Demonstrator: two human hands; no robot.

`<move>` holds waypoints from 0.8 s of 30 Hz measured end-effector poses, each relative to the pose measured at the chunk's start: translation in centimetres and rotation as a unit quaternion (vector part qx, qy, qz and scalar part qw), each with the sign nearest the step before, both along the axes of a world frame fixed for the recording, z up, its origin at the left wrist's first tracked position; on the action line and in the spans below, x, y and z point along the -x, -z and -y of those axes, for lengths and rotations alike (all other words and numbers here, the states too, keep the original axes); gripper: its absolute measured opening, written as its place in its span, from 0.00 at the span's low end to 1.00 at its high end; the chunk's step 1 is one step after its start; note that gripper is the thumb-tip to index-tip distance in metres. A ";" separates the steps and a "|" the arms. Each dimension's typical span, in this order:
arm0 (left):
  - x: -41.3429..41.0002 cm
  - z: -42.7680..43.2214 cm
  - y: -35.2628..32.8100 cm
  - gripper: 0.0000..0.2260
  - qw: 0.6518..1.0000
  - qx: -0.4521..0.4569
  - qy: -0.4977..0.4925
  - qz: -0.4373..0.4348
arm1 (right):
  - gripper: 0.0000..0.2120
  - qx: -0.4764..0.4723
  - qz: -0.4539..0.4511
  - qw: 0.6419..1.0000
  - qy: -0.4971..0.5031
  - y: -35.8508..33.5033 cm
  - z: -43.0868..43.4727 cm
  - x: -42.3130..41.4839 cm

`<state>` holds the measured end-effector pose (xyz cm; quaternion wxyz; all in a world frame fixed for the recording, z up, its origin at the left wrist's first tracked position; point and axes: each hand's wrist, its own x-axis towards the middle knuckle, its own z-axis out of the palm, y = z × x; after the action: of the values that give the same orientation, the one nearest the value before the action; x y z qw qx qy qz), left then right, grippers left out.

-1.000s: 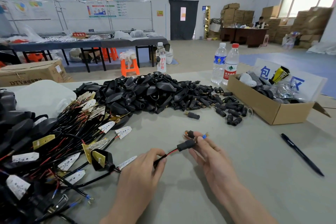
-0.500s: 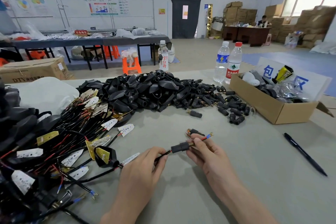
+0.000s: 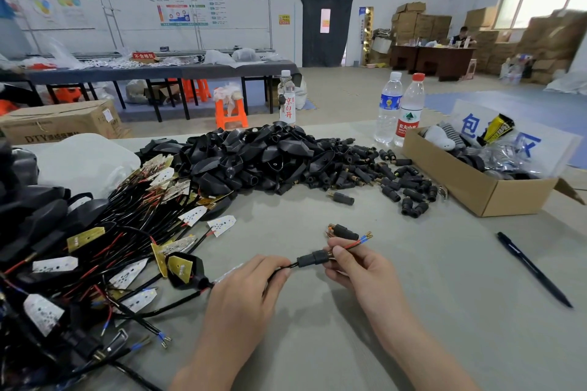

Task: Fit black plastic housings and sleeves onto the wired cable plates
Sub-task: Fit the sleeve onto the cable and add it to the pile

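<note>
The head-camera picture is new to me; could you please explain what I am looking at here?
There is no machine here. A person wears a camera on the head that looks forward and down, so you see their own two hands. The left hand pinches a black cable. The right hand pinches the end of a black sleeve threaded on it, with red and blue wire ends sticking out beyond. On the grey table lie a pile of black housings, a tangle of wired plates, a cardboard box, two water bottles and a pen.
</note>
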<state>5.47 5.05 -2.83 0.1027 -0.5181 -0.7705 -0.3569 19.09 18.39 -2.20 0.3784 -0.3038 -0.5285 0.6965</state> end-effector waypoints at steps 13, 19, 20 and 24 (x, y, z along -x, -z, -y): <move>0.2 0.1 -0.1 0.01 1.000 0.009 -0.002 -0.007 | 0.06 -0.012 0.029 1.000 0.000 -0.3 0.3 -0.1; 0.1 0.0 0.0 0.03 1.000 0.008 0.008 -0.003 | 0.06 0.022 0.022 0.999 0.011 -0.5 0.2 -0.1; 0.0 0.0 0.0 0.02 1.000 0.008 0.012 -0.002 | 0.07 0.026 0.023 0.999 0.012 -0.4 0.2 -0.1; -0.1 0.0 -0.1 0.03 1.000 0.002 0.027 0.000 | 0.07 0.042 0.026 0.999 0.016 -0.3 0.2 0.0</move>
<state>5.54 5.06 -2.71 0.0923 -0.5390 -0.7569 -0.3579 19.09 18.24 -1.91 0.3626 -0.3452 -0.5039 0.7039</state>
